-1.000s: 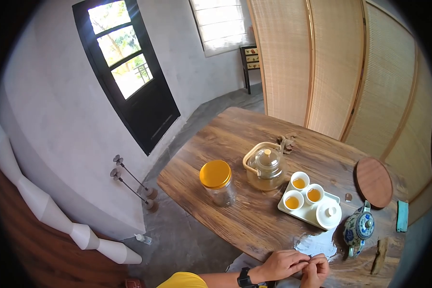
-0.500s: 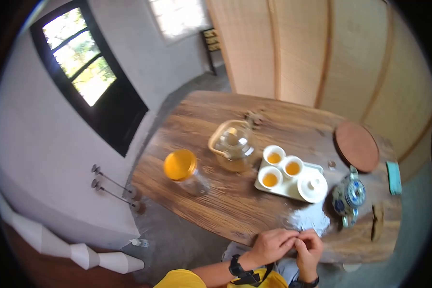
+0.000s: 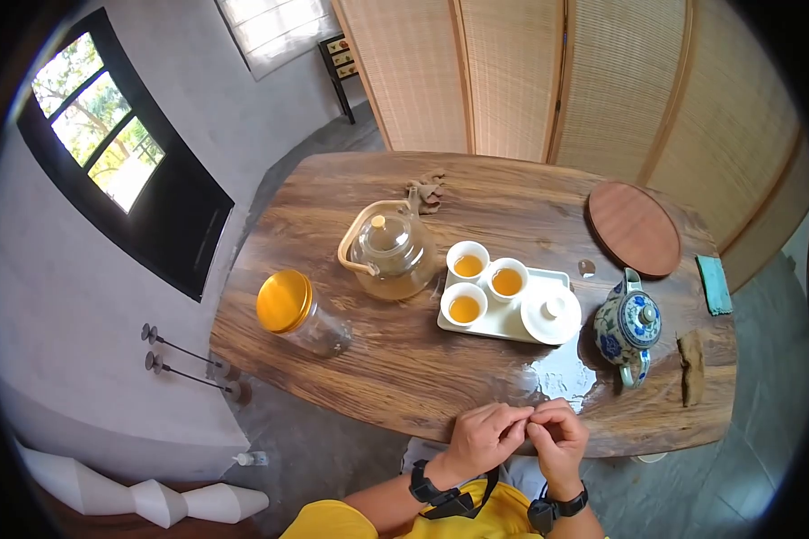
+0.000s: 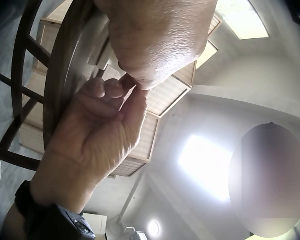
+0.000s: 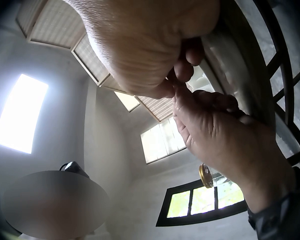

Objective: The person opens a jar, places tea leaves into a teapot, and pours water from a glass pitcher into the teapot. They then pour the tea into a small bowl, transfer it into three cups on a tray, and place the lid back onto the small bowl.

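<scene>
My left hand (image 3: 485,437) and right hand (image 3: 561,444) meet fingertip to fingertip at the table's front edge, their fingers loosely curled. No object shows in either hand. In the left wrist view the right hand (image 4: 97,125) touches thumb to index finger beside the left hand (image 4: 157,37). Just beyond them a puddle (image 3: 562,373) spreads on the wood. Behind it stands a white tray (image 3: 476,332) with several white cups of amber tea (image 3: 465,310) and a lidded white bowl (image 3: 551,314). A blue-and-white teapot (image 3: 627,325) sits to the right of the puddle.
At the left stand a gold-lidded jar (image 3: 284,301) and a glass teapot (image 3: 391,256) with a wooden handle. A round wooden board (image 3: 634,227), a folded teal cloth (image 3: 714,284) and a brown strip (image 3: 691,366) lie at the right. A crumpled brown thing (image 3: 428,191) lies farther back.
The head view has turned, so the table and its things appear farther left and higher. The hands stay together at the table edge, with more of both forearms showing.
</scene>
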`<action>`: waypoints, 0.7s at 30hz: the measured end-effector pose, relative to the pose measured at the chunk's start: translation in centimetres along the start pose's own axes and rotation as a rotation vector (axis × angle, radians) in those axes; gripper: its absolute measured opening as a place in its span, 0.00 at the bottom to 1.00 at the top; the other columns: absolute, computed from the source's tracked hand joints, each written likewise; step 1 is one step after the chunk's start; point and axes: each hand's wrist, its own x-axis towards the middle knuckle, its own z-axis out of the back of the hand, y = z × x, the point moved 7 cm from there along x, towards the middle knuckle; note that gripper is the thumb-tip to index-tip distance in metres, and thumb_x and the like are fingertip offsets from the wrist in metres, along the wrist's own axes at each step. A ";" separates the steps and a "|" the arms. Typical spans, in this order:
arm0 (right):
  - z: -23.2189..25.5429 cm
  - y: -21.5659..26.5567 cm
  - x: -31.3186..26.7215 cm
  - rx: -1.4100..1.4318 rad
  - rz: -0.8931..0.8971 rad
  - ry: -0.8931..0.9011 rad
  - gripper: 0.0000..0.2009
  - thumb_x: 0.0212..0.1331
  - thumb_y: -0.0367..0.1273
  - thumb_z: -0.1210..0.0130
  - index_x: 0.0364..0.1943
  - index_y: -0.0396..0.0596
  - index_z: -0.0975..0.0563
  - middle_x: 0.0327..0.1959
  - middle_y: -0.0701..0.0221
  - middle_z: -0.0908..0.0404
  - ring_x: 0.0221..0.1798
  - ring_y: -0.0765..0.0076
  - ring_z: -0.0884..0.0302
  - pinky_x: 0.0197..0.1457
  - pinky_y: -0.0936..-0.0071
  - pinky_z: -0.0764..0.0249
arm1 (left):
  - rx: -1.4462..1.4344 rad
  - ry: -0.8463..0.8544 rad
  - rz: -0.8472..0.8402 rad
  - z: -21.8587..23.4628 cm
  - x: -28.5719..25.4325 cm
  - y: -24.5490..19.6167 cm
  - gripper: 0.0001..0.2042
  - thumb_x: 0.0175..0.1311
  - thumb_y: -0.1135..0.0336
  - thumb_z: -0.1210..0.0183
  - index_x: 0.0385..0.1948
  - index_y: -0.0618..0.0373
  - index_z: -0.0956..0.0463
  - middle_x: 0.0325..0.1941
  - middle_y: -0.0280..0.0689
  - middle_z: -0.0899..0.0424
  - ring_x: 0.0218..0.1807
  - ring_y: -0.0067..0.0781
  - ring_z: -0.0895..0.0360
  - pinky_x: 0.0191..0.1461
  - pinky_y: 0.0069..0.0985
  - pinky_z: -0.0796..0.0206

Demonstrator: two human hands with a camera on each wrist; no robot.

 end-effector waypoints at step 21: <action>0.2 -0.4 -0.4 0.107 -0.036 0.029 0.05 0.65 0.20 0.37 0.42 0.35 0.17 0.48 0.61 0.17 0.45 0.72 0.18 0.48 0.75 0.19 | -0.030 -0.014 0.035 0.2 0.2 0.1 0.10 0.63 0.78 0.33 0.44 0.57 0.16 0.27 0.38 0.16 0.22 0.34 0.21 0.26 0.29 0.29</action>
